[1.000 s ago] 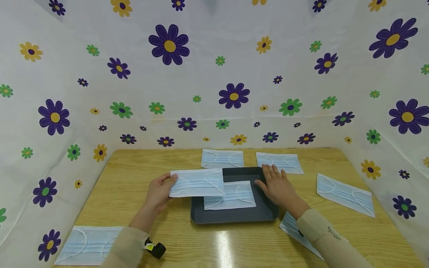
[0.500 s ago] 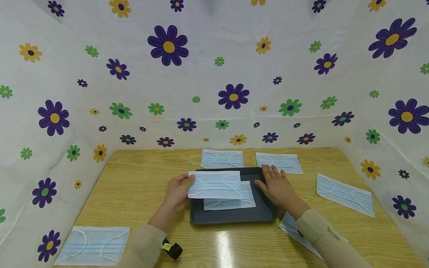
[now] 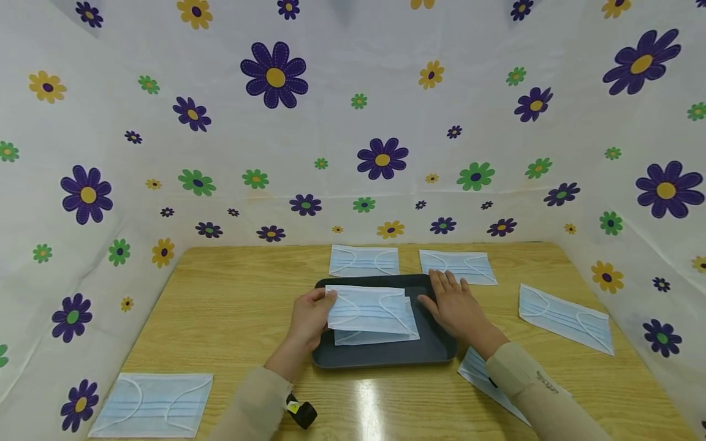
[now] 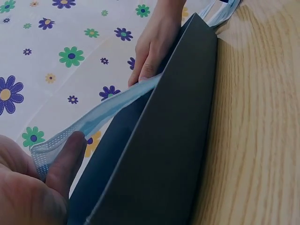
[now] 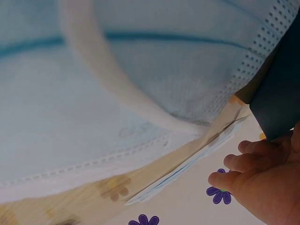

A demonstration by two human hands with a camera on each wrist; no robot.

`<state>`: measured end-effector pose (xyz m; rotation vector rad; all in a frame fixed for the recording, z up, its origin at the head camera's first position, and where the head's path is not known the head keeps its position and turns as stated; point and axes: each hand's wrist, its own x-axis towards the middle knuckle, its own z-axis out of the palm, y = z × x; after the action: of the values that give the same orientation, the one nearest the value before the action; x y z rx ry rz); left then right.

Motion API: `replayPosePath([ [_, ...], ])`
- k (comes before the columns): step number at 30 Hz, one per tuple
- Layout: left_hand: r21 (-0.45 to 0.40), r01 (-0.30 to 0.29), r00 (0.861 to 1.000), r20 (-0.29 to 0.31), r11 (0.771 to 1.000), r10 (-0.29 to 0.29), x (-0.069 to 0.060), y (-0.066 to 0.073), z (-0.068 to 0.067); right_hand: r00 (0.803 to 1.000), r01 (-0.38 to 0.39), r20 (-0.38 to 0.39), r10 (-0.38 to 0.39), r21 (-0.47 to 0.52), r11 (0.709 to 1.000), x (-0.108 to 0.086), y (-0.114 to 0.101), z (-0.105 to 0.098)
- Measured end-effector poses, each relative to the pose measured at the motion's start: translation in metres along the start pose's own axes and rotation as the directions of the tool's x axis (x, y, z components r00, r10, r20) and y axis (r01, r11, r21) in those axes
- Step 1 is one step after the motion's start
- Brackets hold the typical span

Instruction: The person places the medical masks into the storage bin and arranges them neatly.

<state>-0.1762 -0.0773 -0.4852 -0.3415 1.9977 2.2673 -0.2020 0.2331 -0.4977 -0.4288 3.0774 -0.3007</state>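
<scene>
My left hand (image 3: 311, 318) pinches the left end of a light blue face mask (image 3: 366, 310) with white ear loops. In the left wrist view the thumb and fingers grip the mask's edge (image 4: 44, 154) above the tray's side. This mask hangs over a dark grey tray (image 3: 386, 356), where another face mask (image 3: 353, 337) lies mostly covered by it. My right hand (image 3: 458, 309) rests on the tray's right rim with its fingers extended. In the right wrist view those fingers (image 5: 253, 161) touch the tray's dark edge.
Face masks lie around the tray on the wooden table (image 3: 231, 288): two behind it, one at the far right (image 3: 565, 318), one partly under the right forearm (image 3: 482, 380), and one at the front left (image 3: 151, 404). A flowered cloth (image 3: 309, 135) surrounds the table.
My left hand has moved right with its mask, from the tray's left side to over the mask lying in the tray. The right hand has stayed on the rim.
</scene>
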Motion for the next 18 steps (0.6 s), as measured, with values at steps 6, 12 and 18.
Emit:
replayPosePath([
  [6, 0.031, -0.001, 1.000, -0.005, 1.000, 0.001, 0.000, -0.002, 0.009, 1.000, 0.007, 0.010, -0.007, 0.001, 1.000, 0.000, -0.001, 0.000],
  [12, 0.091, 0.008, 1.000, -0.013, 0.996, -0.007, -0.001, -0.006, 0.016, 1.000, 0.005, 0.016, -0.005, 0.002, 1.000, 0.000, -0.001, -0.001],
  [18, 0.127, -0.006, 1.000, -0.002, 0.992, 0.006, -0.004, -0.006, 0.018, 1.000, 0.003, 0.012, -0.003, -0.002, 1.000, -0.001, 0.000, -0.001],
])
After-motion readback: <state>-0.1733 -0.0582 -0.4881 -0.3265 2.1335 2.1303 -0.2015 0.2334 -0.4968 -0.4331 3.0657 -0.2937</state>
